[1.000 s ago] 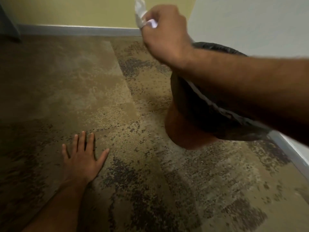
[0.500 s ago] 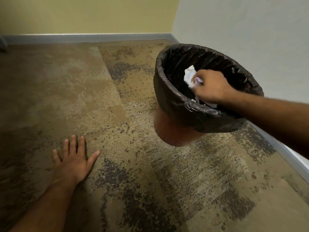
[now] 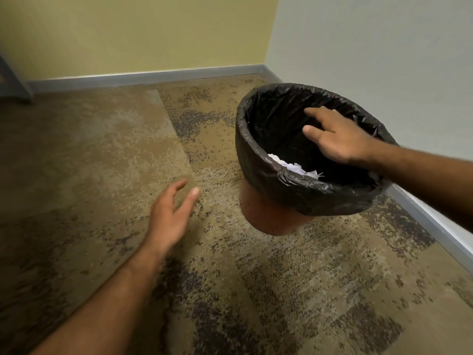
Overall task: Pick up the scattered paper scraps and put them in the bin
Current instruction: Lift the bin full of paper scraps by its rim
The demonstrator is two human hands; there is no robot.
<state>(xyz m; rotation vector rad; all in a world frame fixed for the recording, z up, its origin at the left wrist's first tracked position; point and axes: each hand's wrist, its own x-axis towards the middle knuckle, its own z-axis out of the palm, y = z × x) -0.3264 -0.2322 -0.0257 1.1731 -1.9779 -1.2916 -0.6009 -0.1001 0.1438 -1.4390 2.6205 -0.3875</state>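
A round reddish bin [image 3: 271, 216] lined with a black plastic bag [image 3: 256, 149] stands on the carpet near the room's right corner. White crumpled paper scraps [image 3: 294, 166] lie inside it, partly hidden by the near rim. My right hand [image 3: 335, 137] hovers over the bin's mouth, fingers spread and holding nothing. To the left of the bin, my left hand [image 3: 170, 213] is raised just above the carpet with relaxed, straight fingers, empty. I see no scraps on the floor.
Mottled brown and tan carpet [image 3: 102, 162] covers the floor. A yellow wall [image 3: 140, 32] with a grey baseboard runs along the back and a white wall [image 3: 384, 47] along the right. A dark object's edge [image 3: 12, 83] shows at far left.
My right hand let the paper scrap fall into the bin and opened above it. My left hand lifted off the carpet and moved forward and right, toward the bin.
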